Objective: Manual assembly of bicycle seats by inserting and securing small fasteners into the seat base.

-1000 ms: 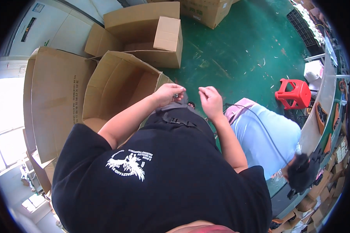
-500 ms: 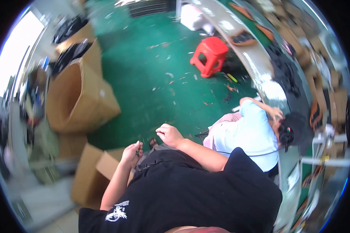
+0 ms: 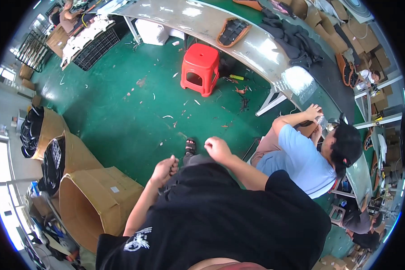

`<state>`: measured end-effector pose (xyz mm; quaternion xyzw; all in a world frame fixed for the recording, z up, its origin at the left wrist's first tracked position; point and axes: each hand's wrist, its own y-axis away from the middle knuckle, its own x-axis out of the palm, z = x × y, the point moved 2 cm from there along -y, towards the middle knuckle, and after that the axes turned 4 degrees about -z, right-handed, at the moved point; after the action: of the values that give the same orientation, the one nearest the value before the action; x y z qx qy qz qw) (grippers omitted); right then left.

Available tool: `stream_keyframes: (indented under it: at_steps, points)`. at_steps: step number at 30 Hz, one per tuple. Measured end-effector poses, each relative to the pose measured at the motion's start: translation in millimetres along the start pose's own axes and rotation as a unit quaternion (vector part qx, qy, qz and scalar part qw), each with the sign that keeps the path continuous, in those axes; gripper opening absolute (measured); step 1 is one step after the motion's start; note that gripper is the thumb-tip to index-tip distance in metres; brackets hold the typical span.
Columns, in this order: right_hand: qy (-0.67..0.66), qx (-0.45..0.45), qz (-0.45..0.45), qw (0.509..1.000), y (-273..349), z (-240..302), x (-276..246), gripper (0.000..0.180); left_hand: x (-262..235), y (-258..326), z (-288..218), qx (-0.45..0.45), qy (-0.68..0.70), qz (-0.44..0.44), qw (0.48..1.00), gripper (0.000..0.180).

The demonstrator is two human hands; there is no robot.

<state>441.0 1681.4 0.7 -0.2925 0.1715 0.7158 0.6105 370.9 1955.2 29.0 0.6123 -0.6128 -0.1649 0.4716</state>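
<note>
A: From the head camera, what is seen of the hands?

B: Two bare hands are held apart in front of a black-shirted torso. The left hand (image 3: 165, 169) is curled, its finger and thumb drawn close; whether something small is grasped there cannot be told. The right hand (image 3: 218, 150) is loosely clenched, its palm hidden from sight. Between them, on the green floor (image 3: 139, 99), a sandalled foot (image 3: 191, 146) is glimpsed.

A: And what is placed nearest?

B: At the lower left, a large cardboard box (image 3: 112, 203) is set near the left hand, its mouth turned to the lower left and its side partly covered by the forearm. Ahead of the right hand, well apart, a red plastic stool (image 3: 201, 67) is stood upright on the floor.

A: What is found farther out?

B: A long bench (image 3: 184, 15), bent by the lens, is stretched beyond the stool; a brown-rimmed dark piece (image 3: 233, 32) is laid on it. To the right, a co-worker in light blue (image 3: 297, 150) is bent toward the bench.
</note>
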Motion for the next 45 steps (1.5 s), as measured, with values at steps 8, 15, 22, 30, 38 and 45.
stream_keyframes:
  at_steps: [8,15,22,30,38,45]
  points:
    - [0.073,-0.018,-0.118,0.99,-257,-28,-37,0.005,-9,-135,-223,0.0,0.064,0.014,0.998,0.026]
    - [0.046,0.066,-0.231,0.97,-439,-77,-65,0.019,0,-278,-368,-0.056,0.031,0.019,0.998,0.026]
    - [0.177,0.131,-0.329,0.918,-552,-140,-107,0.013,40,-384,-553,-0.089,-0.078,0.081,0.99,0.026]
    - [0.275,0.225,-0.28,0.892,-651,-240,-168,0.018,110,-469,-671,-0.102,-0.186,0.086,0.973,0.027]
    - [0.295,0.333,-0.111,0.889,-705,-318,-185,0.015,205,-531,-682,-0.149,-0.204,0.084,0.964,0.028]
    - [0.356,0.197,-0.033,0.913,-707,-336,-198,0.013,304,-592,-688,-0.182,-0.232,0.099,0.95,0.028]
